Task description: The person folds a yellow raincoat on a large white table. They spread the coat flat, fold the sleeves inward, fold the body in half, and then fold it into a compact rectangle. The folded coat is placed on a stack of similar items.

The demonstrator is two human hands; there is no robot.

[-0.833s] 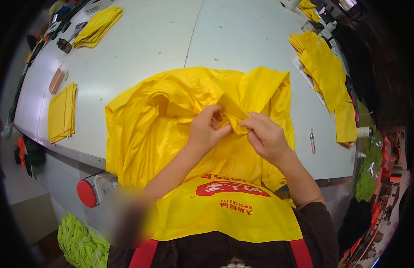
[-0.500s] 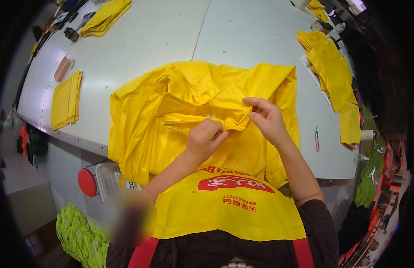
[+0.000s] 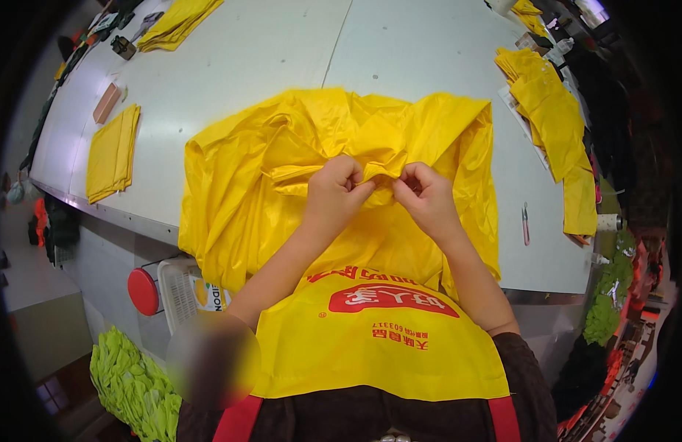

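Yellow fabric (image 3: 356,239) lies bunched on the tabletop (image 3: 245,62), left hand (image 3: 335,189) and right hand (image 3: 428,197) pinching its raised fold (image 3: 383,166); working that fold seems in hand, calling next for even fingertip control.

We count two hands (image 3: 332,194) (image 3: 431,203), two yellow piles (image 3: 113,158) (image 3: 177,26) in left part of frame, one pinkish block (image 3: 106,104), one red disc (image 3: 143,292), one white basket (image 3: 176,296).

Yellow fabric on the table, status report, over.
Left hand and right hand pinching a fold. Yellow fabric rumpled across table. Slim pink tool off to the right, not touching it.
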